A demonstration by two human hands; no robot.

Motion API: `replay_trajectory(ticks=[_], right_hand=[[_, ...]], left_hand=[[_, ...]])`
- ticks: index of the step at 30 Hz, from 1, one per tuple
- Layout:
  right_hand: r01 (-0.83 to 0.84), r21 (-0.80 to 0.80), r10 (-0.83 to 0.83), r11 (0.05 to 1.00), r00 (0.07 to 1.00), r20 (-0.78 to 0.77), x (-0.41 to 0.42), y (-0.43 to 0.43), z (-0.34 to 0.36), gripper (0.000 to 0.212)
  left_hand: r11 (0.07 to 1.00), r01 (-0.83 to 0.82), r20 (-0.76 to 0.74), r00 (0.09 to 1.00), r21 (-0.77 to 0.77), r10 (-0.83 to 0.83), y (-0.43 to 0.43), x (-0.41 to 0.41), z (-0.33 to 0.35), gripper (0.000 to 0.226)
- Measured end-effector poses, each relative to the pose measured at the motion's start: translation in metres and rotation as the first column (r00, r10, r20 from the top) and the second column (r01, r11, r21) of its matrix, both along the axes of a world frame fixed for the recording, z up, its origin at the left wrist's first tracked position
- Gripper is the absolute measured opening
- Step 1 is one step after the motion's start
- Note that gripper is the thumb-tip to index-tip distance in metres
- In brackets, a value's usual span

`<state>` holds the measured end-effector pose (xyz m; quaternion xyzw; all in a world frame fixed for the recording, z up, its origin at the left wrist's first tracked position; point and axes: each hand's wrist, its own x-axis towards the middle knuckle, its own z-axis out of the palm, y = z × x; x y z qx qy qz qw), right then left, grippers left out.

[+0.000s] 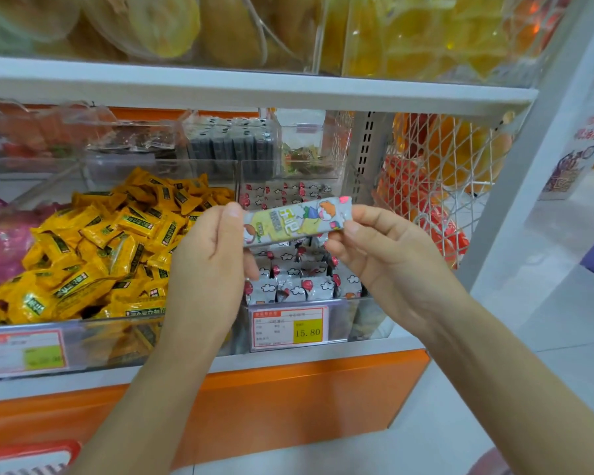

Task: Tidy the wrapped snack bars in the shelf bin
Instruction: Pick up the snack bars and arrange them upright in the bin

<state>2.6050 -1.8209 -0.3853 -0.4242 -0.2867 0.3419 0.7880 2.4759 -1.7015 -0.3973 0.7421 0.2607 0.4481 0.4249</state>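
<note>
A wrapped snack bar [294, 221], silver with a yellow cartoon print, is held level above the clear shelf bin [357, 313]. My left hand [210, 265] pinches its left end with thumb and fingers. My right hand [378, 245] pinches its right end. Below the bar, the bin holds several more silver wrapped bars [302, 282] with red and cloud prints, standing in rows. My hands hide part of those rows.
Left of it, another clear bin holds a heap of yellow wrapped sweets [110, 248]; pink packets [0, 248] lie further left. A price label reading 15.80 [290, 327] hangs on the bin front. A white wire basket [436, 186] with orange and red packs stands right. A shelf board [254, 87] runs overhead.
</note>
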Motion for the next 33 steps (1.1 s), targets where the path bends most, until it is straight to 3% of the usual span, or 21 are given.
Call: replay_trajectory(ticks=[4, 7, 12, 16, 21, 25, 29, 33], right_hand=[[0.005, 0.030, -0.004, 1.000, 0.999, -0.039, 0.002, 0.000, 0.000, 0.030], [0.040, 0.026, -0.038, 0.999, 0.996, -0.086, 0.005, 0.000, 0.000, 0.027], [0.067, 0.004, -0.065, 0.998, 0.980, -0.186, 0.009, -0.003, 0.002, 0.016], [0.081, 0.008, -0.077, 0.997, 0.970, -0.231, 0.012, -0.004, 0.003, 0.015], [0.171, -0.041, -0.175, 0.984, 0.978, -0.111, 0.014, -0.005, 0.002, 0.008], [0.263, -0.116, -0.246, 0.958, 0.959, 0.142, 0.013, -0.008, 0.003, 0.016], [0.276, -0.081, -0.251, 0.958, 0.940, 0.233, 0.011, -0.008, 0.003, 0.003], [0.224, -0.093, -0.180, 0.970, 0.923, 0.339, 0.010, -0.008, 0.001, 0.019]], left_hand=[[0.981, 0.089, 0.069, 0.995, -0.174, -0.078, -0.001, 0.000, 0.003, 0.042], [0.934, 0.198, 0.097, 0.979, -0.296, -0.176, 0.000, -0.002, 0.004, 0.035], [0.802, 0.461, 0.207, 0.887, -0.380, -0.412, 0.002, -0.005, 0.006, 0.024], [0.720, 0.572, 0.255, 0.820, -0.393, -0.512, 0.001, -0.006, 0.007, 0.025], [0.852, 0.466, 0.056, 0.882, -0.240, -0.467, -0.003, -0.003, 0.007, 0.033], [0.918, 0.383, -0.066, 0.918, -0.108, -0.391, -0.008, -0.001, 0.007, 0.041], [0.935, 0.339, -0.066, 0.935, -0.108, -0.347, -0.008, -0.002, 0.009, 0.050], [0.945, 0.296, 0.007, 0.954, -0.139, -0.298, -0.007, -0.004, 0.010, 0.031]])
